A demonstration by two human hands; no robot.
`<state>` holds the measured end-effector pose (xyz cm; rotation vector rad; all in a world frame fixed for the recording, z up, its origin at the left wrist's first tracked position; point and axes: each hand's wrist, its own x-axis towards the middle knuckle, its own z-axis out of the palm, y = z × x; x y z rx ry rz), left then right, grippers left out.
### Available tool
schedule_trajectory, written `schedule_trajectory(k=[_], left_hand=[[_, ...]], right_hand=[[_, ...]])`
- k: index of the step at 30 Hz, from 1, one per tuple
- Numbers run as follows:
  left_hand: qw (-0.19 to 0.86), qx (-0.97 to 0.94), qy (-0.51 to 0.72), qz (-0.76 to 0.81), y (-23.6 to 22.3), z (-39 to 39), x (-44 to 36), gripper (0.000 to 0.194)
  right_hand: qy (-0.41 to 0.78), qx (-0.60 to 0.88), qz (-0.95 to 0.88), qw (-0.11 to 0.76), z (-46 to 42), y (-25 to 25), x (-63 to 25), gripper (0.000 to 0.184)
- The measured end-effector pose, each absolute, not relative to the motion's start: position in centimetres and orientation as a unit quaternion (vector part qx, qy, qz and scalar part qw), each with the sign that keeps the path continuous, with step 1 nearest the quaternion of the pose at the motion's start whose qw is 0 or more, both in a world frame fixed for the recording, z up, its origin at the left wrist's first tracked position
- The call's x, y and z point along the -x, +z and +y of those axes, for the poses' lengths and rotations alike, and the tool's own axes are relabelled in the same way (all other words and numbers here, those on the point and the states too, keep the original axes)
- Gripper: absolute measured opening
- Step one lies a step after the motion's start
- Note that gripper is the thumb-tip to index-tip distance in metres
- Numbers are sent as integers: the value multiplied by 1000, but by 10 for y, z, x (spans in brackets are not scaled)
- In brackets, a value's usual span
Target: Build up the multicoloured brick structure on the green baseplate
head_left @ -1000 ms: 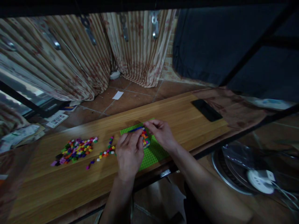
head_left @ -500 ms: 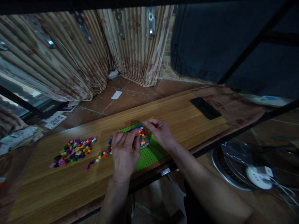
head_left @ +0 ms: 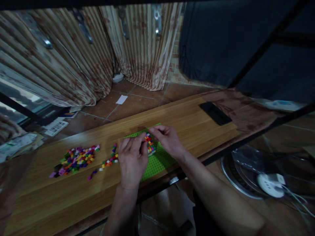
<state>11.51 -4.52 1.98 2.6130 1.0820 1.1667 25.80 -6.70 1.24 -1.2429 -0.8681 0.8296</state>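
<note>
A green studded baseplate (head_left: pixel 159 164) lies on the wooden board, partly under my hands. On it sits a block of small multicoloured bricks (head_left: pixel 151 146), its left part covered by my left hand (head_left: pixel 133 155). That hand arches over the block with thumb and index finger drawn together; whatever is between them is hidden. At the block's far right corner, my right hand (head_left: pixel 168 139) has its thumb and forefinger pinched. Anything in that pinch is too small to make out. Left of my left hand lie several loose bricks (head_left: pixel 109 161) and a larger brick pile (head_left: pixel 77 158).
The wooden board (head_left: pixel 73 200) spans the view, with a black phone (head_left: pixel 215 113) toward its right end. Papers (head_left: pixel 55 127) lie on the tiled floor at left. A white power strip (head_left: pixel 270 186) with cables is at lower right. Striped curtains (head_left: pixel 145 49) hang behind.
The view has shifted slightly. My left fingertips have risen a little and now cover the blue strip seen before at the block's far edge. My right hand keeps its pinch in nearly the same place.
</note>
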Motion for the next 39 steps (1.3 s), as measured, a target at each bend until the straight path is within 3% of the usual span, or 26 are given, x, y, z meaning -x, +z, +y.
schedule_trajectory(k=[18, 27, 39], left_hand=[[2, -837, 431, 337, 15, -52, -117, 22], [-27, -845, 382, 373, 12, -58, -120, 28], [108, -756, 494, 416, 13, -45, -99, 27]], right_hand=[[362, 558, -390, 637, -68, 14, -259, 29], [366, 561, -393, 630, -69, 16, -258, 26], [363, 568, -374, 637, -69, 11, -260, 24]])
